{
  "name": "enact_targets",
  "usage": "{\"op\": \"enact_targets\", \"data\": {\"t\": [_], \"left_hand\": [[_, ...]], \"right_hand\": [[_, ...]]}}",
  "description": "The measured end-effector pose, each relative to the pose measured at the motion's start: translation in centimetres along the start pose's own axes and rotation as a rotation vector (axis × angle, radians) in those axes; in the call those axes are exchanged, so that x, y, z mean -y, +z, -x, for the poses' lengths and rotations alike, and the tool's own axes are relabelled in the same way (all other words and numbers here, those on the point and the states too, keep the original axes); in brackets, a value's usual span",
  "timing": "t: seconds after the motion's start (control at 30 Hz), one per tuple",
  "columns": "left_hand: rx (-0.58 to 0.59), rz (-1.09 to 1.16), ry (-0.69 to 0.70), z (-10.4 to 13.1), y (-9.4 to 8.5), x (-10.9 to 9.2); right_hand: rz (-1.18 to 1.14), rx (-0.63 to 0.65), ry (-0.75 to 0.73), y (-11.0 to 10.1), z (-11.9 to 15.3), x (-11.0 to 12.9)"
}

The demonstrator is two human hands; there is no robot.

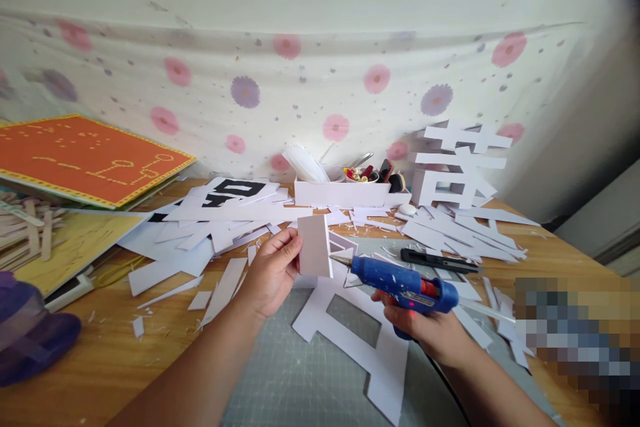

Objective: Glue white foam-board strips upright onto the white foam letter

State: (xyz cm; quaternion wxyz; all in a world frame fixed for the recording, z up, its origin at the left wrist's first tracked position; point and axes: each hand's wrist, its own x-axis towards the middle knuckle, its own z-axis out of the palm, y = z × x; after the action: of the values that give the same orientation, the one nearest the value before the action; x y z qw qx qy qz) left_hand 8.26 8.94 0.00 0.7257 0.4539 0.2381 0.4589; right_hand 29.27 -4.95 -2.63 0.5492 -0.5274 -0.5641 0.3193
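Observation:
My left hand pinches a small white board piece by its left side and holds it upright. A blue glue gun is in my right hand, its metal nozzle pointing left and close to the right edge of that piece. Below both hands, a large white cut-out shape with a rectangular opening lies on the grey-green cutting mat. Part of the cut-out's far end is hidden behind the small piece.
White scraps and a black cutter lie behind the gun. A white box with supplies and a built white character stand farther back. Left are an orange board, sticks and a purple object.

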Motion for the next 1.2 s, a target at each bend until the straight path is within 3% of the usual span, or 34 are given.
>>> {"op": "enact_targets", "data": {"t": [0.5,0.77,1.2], "left_hand": [[-0.013,0.059,0.034,-0.1,0.0,-0.1],[-0.024,0.079,0.032,-0.1,0.1,-0.3],[0.003,0.072,0.045,-0.3,-0.2,-0.2]], "right_hand": [[0.013,0.086,-0.029,-0.5,-0.3,-1.3],[0.057,0.012,0.000,-0.6,0.3,-2.9],[-0.039,0.134,-0.094,0.0,-0.7,0.3]]}}
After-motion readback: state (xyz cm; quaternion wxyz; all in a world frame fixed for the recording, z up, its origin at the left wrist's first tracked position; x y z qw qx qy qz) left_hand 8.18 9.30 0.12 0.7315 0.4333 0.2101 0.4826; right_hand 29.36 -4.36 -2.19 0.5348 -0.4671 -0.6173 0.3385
